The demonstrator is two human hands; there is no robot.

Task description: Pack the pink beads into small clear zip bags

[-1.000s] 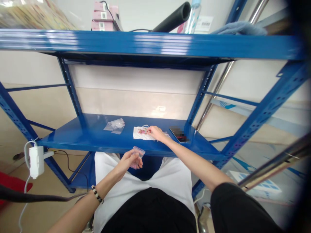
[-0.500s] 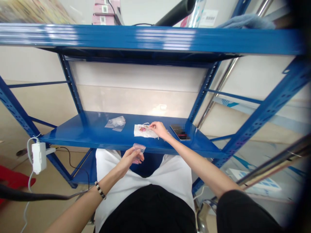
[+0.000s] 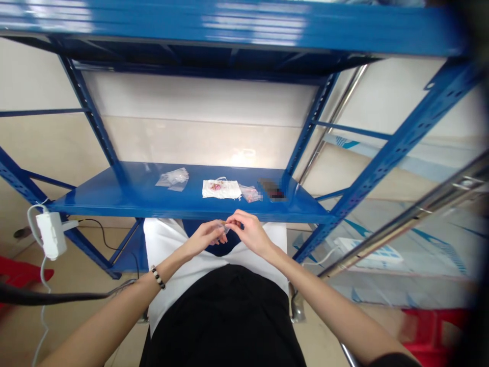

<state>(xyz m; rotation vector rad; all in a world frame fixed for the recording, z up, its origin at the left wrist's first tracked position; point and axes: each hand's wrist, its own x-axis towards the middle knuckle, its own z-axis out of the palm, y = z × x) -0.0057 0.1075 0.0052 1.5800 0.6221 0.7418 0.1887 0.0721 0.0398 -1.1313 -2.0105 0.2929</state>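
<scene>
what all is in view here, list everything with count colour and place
shelf rack: 1, blue, ahead
empty bags: small pile, clear, shelf left
cloth with beads: 1, white, shelf middle
filled bag: 1, clear, right of cloth
phone: 1, dark, shelf right
power adapter: 1, white, hanging left
small bag: 1, clear, pinched between both hands
bracelet: 1, black and white, left wrist
left hand: on small bag
right hand: on small bag

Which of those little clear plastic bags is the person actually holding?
The small bag pinched between the left hand and right hand, below the shelf edge. The others lie untouched on the shelf.
</scene>
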